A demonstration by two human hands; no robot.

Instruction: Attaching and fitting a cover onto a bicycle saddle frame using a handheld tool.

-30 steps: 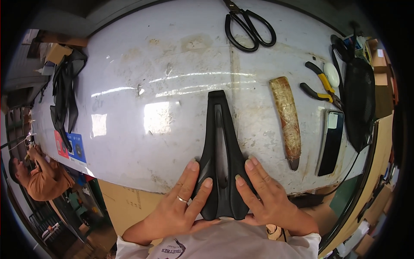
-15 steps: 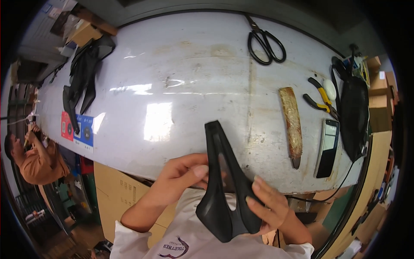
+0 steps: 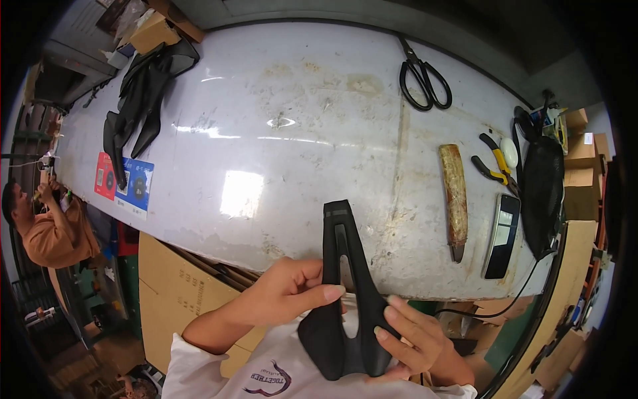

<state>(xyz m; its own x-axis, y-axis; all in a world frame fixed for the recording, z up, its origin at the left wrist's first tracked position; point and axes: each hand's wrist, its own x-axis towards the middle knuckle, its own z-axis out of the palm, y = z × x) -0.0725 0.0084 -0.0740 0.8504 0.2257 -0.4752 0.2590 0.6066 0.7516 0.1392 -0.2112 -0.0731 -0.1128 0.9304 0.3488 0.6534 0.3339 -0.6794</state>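
White, stained surface, cardboard box beside it. Left hand and right hand: grip closed on black saddle.

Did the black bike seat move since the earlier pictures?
Yes. The black bike seat has moved back toward the person: measured against the near edge of the table, less of it reaches over the tabletop now.

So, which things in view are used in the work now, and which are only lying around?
In use:
black bicycle saddle, held by the left hand and the right hand

Apparently just lying about:
black-handled scissors
yellow-and-black pliers
brown wrapped tool
phone
white oval object
black bag-like item
black pieces
red-and-blue card
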